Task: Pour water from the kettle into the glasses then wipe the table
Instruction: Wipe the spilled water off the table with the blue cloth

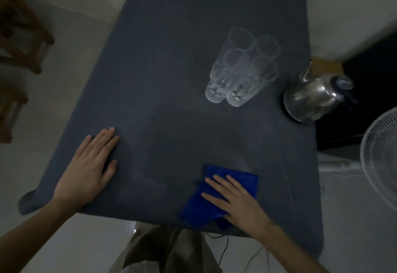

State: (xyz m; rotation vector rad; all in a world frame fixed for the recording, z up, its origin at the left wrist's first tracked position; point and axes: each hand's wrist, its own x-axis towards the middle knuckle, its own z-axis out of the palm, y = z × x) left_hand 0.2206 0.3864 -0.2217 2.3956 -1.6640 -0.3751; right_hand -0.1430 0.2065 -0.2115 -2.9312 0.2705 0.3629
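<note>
A: Entry one, nearest?
B: Right grip (238, 206), fingers straight and apart, pressing the blue cloth (245, 181) at the counter's (171, 79) near edge. Left grip (86, 165): flat, holding nothing, by the left edge.
A: Room to wipe?
B: Bare surface ahead and leftward of the cloth. Farther: glasses (242, 66), clustered upright; kettle (311, 98) at the right edge. Skirt both.

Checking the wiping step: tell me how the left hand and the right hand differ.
The left hand rests on the bare table; the right hand rests on the blue cloth. The left hand lies by the table's left edge, the right hand by its near edge. Both lie flat, palm down.
</note>
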